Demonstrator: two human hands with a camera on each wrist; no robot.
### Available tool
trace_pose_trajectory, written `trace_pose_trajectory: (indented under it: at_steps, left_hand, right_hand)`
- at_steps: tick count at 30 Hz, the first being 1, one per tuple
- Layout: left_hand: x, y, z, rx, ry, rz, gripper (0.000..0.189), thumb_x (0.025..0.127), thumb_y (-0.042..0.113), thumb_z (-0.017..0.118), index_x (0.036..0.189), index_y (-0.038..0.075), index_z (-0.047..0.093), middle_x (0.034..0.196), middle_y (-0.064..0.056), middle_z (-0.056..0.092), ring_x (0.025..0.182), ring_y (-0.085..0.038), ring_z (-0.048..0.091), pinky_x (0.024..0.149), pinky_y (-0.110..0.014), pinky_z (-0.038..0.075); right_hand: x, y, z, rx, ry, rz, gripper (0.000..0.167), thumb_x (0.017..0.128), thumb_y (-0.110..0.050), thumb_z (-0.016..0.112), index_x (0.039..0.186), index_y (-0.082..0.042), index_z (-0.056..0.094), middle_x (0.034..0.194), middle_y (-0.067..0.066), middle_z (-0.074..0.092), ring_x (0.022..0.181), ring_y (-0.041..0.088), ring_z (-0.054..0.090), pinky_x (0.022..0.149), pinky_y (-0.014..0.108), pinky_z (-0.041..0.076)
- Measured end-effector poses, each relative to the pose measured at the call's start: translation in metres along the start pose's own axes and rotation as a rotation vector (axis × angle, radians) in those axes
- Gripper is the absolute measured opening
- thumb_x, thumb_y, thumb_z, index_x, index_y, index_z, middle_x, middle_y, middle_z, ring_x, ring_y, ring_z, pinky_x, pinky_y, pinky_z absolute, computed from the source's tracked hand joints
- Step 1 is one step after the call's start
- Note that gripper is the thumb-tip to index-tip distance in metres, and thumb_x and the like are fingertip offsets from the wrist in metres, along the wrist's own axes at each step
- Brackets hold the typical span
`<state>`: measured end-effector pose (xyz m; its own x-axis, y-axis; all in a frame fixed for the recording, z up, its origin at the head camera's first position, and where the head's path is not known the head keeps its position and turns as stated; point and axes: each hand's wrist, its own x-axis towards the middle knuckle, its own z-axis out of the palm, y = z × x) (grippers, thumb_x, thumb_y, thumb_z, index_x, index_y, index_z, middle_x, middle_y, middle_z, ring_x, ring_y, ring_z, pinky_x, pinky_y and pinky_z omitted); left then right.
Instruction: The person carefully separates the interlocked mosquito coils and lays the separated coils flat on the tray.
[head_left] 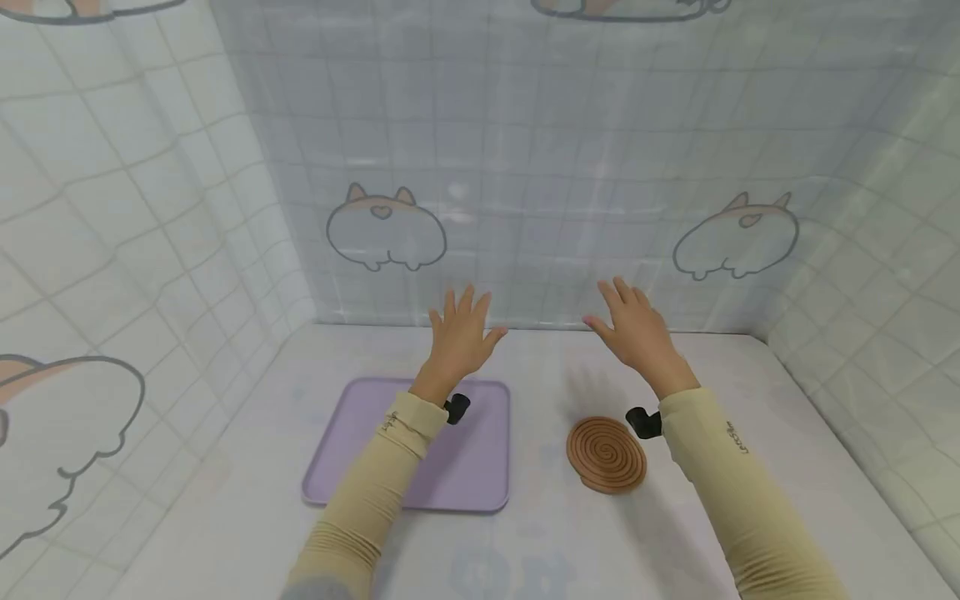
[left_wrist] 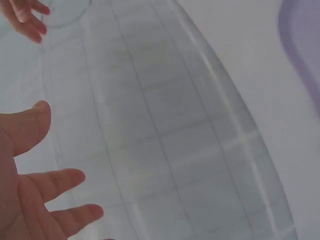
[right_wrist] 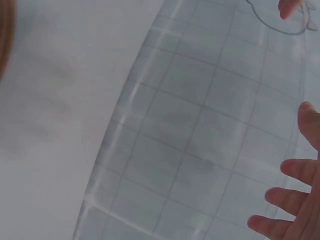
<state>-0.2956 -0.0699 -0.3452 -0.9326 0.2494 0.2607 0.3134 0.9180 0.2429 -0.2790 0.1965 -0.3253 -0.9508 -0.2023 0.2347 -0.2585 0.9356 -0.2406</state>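
My left hand point(head_left: 459, 340) is raised above the far part of the table, fingers spread and holding nothing. Below its wrist lies a flat purple tray point(head_left: 457, 479), partly hidden by the sleeved forearm. To the right, my right hand point(head_left: 637, 332) hovers at a similar height, also with spread fingers and nothing in it. A brown spiral coil point(head_left: 606, 455), flat and round, lies on the table nearer to me than the right hand. In the left wrist view, the thumb and fingers of the left hand point(left_wrist: 30, 185) stretch out; the right wrist view shows the right hand point(right_wrist: 295, 195) likewise.
The white table point(head_left: 540, 533) ends at a grid-patterned back sheet point(head_left: 510, 167) with cartoon animal outlines. Similar sheeting stands at the left side point(head_left: 150, 250) and right side point(head_left: 885, 333). A small black device point(head_left: 457, 408) is worn on the left wrist, another black device point(head_left: 643, 422) on the right.
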Motion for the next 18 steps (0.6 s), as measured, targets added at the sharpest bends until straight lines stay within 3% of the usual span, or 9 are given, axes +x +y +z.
trace_pose_trajectory:
  at_steps: [6,11,18]
  left_hand:
    - [-0.024,0.020,0.015,0.053,0.016,0.045,0.064,0.091,0.050,0.048,0.142,0.014,0.035,0.149,-0.015,0.024,0.135,-0.042,0.016,0.100,-0.065,0.020]
    - [-0.046,0.041,0.029,0.094,0.031,0.131,0.060,0.091,0.049,0.050,0.139,0.014,0.040,0.144,-0.015,0.034,0.132,-0.040,0.027,0.098,-0.060,0.030]
    - [-0.070,0.069,0.049,0.102,-0.040,0.264,0.058,0.091,0.047,0.050,0.137,0.012,0.042,0.139,-0.013,0.041,0.126,-0.033,0.039,0.092,-0.047,0.043]
  right_hand:
    - [-0.031,0.006,0.017,-0.008,0.011,0.000,0.065,0.092,-0.038,0.054,0.142,-0.003,0.032,0.144,0.025,0.028,0.127,0.045,0.031,0.090,0.062,0.036]
    - [-0.061,0.014,0.034,-0.037,-0.024,-0.013,0.059,0.089,-0.035,0.060,0.135,-0.002,0.043,0.138,0.025,0.038,0.120,0.044,0.040,0.083,0.057,0.043]
    - [-0.091,0.028,0.057,-0.073,-0.049,0.000,0.059,0.084,-0.029,0.068,0.130,0.002,0.047,0.127,0.027,0.047,0.106,0.044,0.050,0.069,0.053,0.049]
